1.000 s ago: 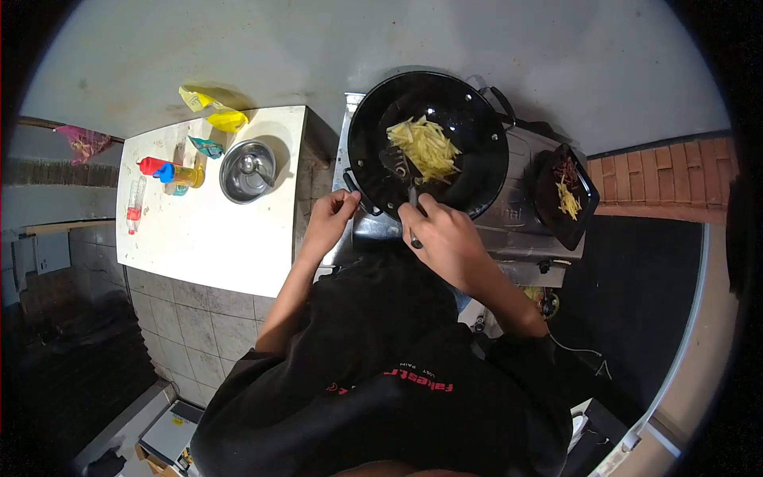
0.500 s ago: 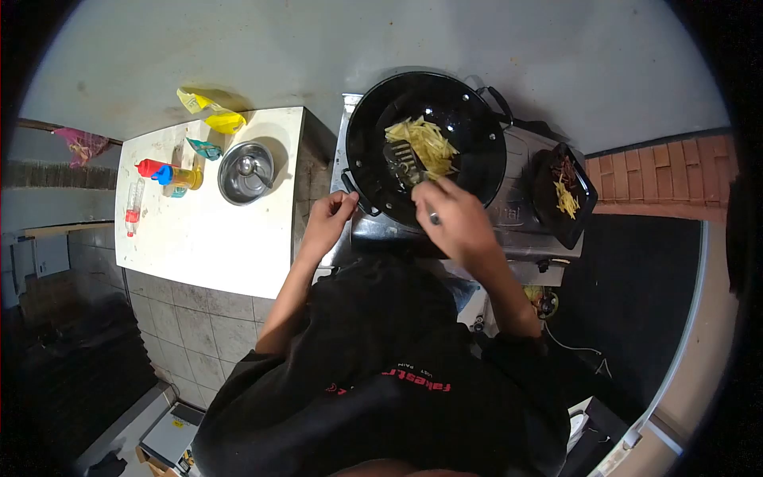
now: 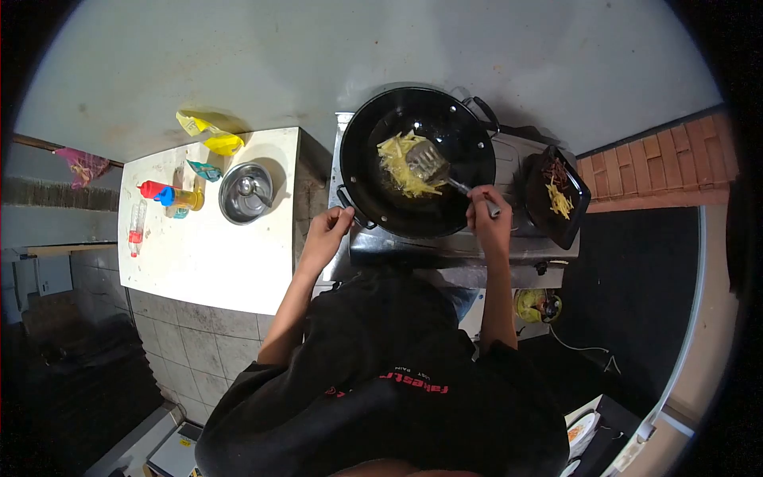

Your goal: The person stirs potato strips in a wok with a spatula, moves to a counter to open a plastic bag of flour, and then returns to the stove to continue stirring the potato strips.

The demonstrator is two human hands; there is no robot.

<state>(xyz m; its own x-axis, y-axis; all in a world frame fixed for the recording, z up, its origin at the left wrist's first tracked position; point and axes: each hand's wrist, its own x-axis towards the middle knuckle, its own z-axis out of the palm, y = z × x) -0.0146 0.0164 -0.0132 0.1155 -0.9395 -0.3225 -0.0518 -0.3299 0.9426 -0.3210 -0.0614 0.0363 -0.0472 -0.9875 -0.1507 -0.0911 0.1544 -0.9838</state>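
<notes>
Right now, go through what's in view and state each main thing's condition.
Wok: uncovered, holding yellow strips
Spatula: tilted, blade over strips
Left hand: closed at wok handle
Right hand: gripping spatula
Black tray: uncovered, partly filled
Metal bowl: uncovered
Stove: flame hidden, cannot tell

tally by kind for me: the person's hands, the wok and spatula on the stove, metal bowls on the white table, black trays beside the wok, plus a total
Hands: 2 (left hand, right hand)
Wok: 1
Slotted spatula: 1
Metal bowl: 1
Black tray: 1
Total: 6
</notes>
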